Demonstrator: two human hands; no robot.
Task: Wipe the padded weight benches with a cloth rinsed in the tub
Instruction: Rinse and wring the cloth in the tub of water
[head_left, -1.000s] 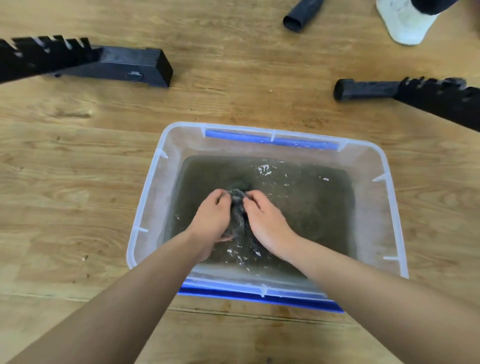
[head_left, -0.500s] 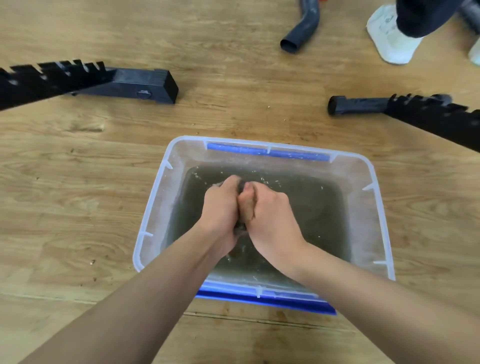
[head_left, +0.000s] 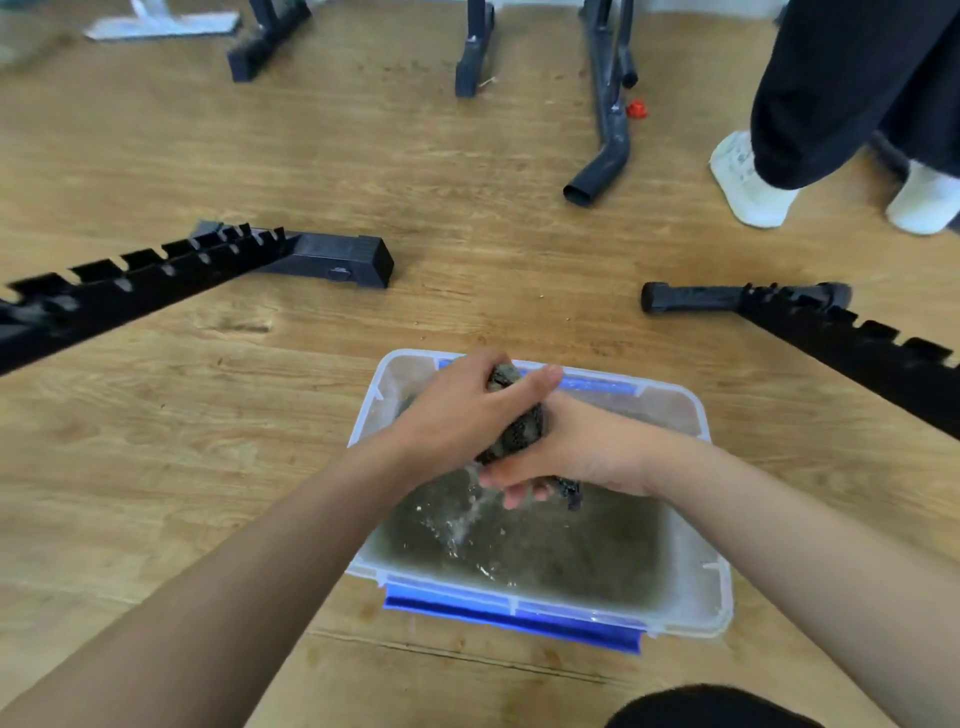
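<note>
A clear plastic tub (head_left: 719, 587) with blue latches sits on the wooden floor, holding murky water. Above the water both my hands wring a dark wet cloth (head_left: 519, 428). My left hand (head_left: 457, 415) grips its upper end, my right hand (head_left: 582, 449) grips its lower part, and the two hands touch. Water streams from the cloth into the tub. A corner of cloth hangs below my right hand. No bench padding is in view.
Black notched bench frame bars (head_left: 145, 291) lie on the floor left and right (head_left: 831, 332) of the tub. More frame legs (head_left: 608, 104) stand farther back. A person in dark trousers and white shoes (head_left: 748, 182) stands at the upper right.
My hands lifted the cloth out of the water and twisted it, so water now runs off. The view tilted up, showing more floor, frame legs and the standing person.
</note>
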